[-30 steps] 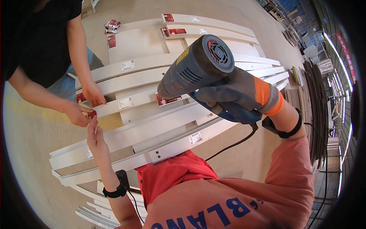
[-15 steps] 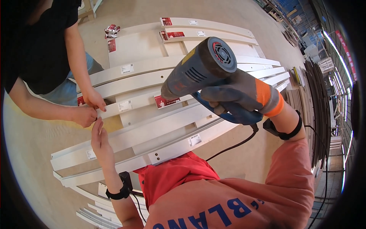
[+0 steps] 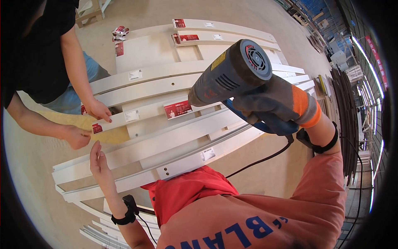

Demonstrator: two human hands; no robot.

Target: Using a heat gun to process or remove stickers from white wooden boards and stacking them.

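Note:
My right hand (image 3: 271, 101), in a grey glove with an orange cuff, is closed round the handle of a blue corded heat gun (image 3: 226, 76). The heat gun is held above long white boards, its nozzle end toward a board (image 3: 151, 115) with red and white labels. My bare left hand (image 3: 100, 159) is raised over the left part of the nearer boards (image 3: 143, 155), fingers stretched out and nothing visible in it. Just beyond it are a co-worker's two hands: one (image 3: 99, 110) beside the labelled board's end, the other (image 3: 76, 137) off that end.
Several more white boards (image 3: 224, 25) lie across the far side of the stack. A small red and white bundle (image 3: 120, 33) rests at the far left corner. The heat gun's black cord (image 3: 265, 157) hangs toward me. Dark strips (image 3: 344, 120) are piled at the right.
The co-worker's hands have come apart, and a red label at the board's end now shows. My left hand has shifted left and nearer to me. The heat gun has moved slightly right.

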